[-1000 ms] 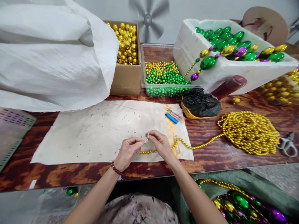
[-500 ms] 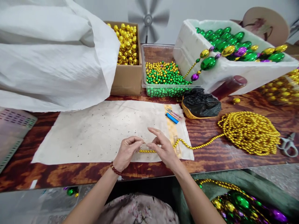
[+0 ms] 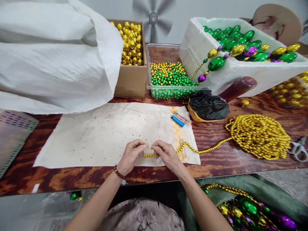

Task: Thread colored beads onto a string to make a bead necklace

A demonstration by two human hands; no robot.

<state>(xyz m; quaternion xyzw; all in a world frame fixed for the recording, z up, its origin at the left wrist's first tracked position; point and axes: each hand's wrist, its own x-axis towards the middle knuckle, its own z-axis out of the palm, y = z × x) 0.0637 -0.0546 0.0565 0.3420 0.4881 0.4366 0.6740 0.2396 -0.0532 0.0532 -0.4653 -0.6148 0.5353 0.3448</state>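
Both of my hands meet low over the pale cloth (image 3: 103,134). My left hand (image 3: 132,152) is closed in a pinch, thumb against forefinger. Opposite it, my right hand (image 3: 166,154) pinches as well, the fingertips a small gap apart. A thin pale thread (image 3: 149,143) makes a small loop between the two pinches. Just below the fingertips runs a string of gold beads (image 3: 209,150), partly hidden by my right hand. It leads right to a coiled pile of gold beads (image 3: 258,136).
Scissors (image 3: 299,149) lie right of the pile. A blue lighter (image 3: 177,121) rests on the cloth beside slim tools. Behind stand a yellow basket with a black bag (image 3: 209,106), a clear bin of small beads (image 3: 168,80), a cardboard box (image 3: 130,81) and a foam box (image 3: 267,78).
My right hand's raised fingers have come down and closed into a pinch. The thread loop now shows between both hands. My left hand stays nearly where it was.
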